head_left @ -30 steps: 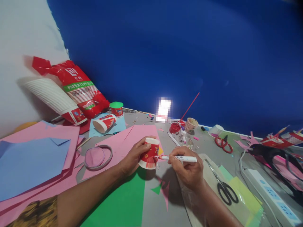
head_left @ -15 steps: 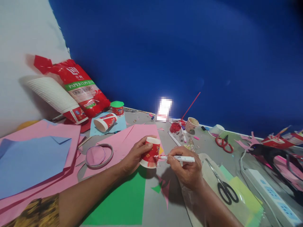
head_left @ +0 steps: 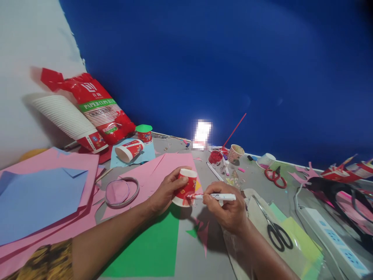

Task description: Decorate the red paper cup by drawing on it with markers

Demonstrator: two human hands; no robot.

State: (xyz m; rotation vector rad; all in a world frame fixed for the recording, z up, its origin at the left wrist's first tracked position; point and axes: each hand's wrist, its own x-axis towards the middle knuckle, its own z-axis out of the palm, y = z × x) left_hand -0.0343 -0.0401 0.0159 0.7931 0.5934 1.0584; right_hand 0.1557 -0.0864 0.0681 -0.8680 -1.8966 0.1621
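Observation:
My left hand (head_left: 167,190) is closed around a red paper cup (head_left: 187,184), held upside down above the table with its wide rim downward. In my right hand (head_left: 225,206) is a white acrylic marker (head_left: 223,197), gripped like a pen. Its reddish tip meets the lower right side of the cup, where the white band near the rim carries red-orange colouring. Below the cup lie a sheet of green paper (head_left: 148,249) and small pink and green paper scraps (head_left: 203,235).
Black-handled scissors (head_left: 278,233) rest on a cloth to the right, beside a white power strip (head_left: 335,241). Pink paper (head_left: 175,163), a stack of paper cups (head_left: 70,120) and a red cup bag (head_left: 99,109) are leftward. A red paint pot (head_left: 215,157) with a stick stands behind.
The marker and my right hand have shifted slightly left and down, its tip moving lower on the cup. My left hand and the cup have barely moved.

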